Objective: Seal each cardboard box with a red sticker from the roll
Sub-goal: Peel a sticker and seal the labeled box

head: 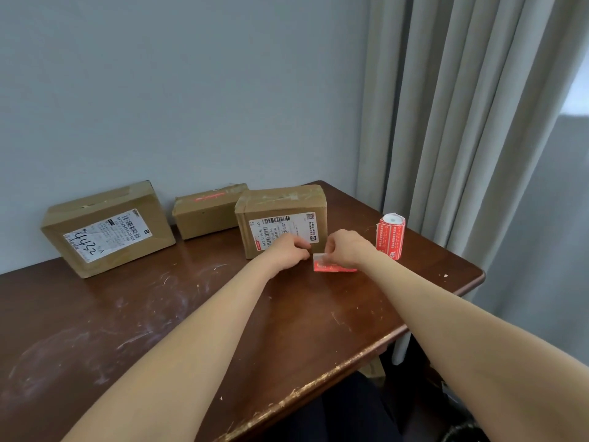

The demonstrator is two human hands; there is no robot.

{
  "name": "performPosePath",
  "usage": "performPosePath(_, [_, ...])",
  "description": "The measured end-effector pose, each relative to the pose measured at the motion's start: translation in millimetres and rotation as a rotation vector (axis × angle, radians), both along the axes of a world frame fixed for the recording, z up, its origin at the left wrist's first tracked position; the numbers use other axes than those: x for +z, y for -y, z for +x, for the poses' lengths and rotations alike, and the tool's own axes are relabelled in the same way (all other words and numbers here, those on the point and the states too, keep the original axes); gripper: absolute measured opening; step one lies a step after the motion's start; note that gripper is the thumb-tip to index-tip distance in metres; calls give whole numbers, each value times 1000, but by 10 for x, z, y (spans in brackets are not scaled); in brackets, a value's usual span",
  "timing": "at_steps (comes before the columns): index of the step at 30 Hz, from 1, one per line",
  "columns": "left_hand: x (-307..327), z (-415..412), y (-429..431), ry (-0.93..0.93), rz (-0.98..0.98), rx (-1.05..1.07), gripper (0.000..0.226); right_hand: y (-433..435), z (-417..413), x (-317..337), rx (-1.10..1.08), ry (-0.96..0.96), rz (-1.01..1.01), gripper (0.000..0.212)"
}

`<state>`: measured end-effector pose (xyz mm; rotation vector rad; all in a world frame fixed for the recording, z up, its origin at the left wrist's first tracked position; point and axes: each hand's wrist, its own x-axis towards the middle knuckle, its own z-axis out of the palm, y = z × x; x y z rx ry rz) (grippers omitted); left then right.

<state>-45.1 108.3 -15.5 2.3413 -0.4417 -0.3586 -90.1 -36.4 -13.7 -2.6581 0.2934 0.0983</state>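
Three cardboard boxes stand along the back of the brown table (159, 314): a large left box (106, 229), a small middle box (208, 212) with a red sticker on its top, and a right box (282, 218) with a white shipping label. The roll of red stickers (391, 236) stands upright to the right of that box. My right hand (345, 248) pinches a red sticker piece (333, 264) just in front of the right box. My left hand (287, 253) is curled beside it at the box's lower front; what its fingers hold is hidden.
A grey wall rises right behind the boxes. Pale curtains (462, 138) hang beyond the table's right corner. The table's front edge (318, 387) is chipped and runs diagonally. The tabletop near me carries white scuff marks.
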Motion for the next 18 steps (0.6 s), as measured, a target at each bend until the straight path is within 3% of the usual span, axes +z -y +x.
performPosePath(7, [40,-65,-75,-188,-259,0,13,11,9,4,-62,137,513,26])
performPosePath(11, [57,-62,-103,-149,-241,-10,9,6,-51,22,-99,95,645,44])
performPosePath(18, [149,-97,-153,-103,-184,-43,14,-5,-131,107,-119,47,711,19])
